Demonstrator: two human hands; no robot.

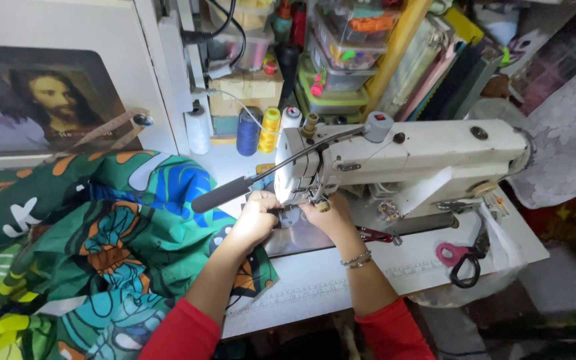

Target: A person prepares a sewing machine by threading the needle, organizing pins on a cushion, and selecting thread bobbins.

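Your left hand (256,217) sits in the middle of the frame, fingers curled shut and pinching the edge of the printed fabric (101,247) right at the needle area of the white sewing machine (408,157). Your right hand (328,215) is just beside it, touching the foot of the machine; its fingers are bent in under the machine head, but you cannot tell from here whether they grip anything. The fabric, green with blue and orange leaves, spreads from under your left hand across the lower left of the frame. On the white table (341,283), right of centre, lie pink-handled scissors (458,257) and small red clippers (376,235). Thread spools (259,130) stand behind the machine, upper centre, near stacked plastic boxes (341,60)
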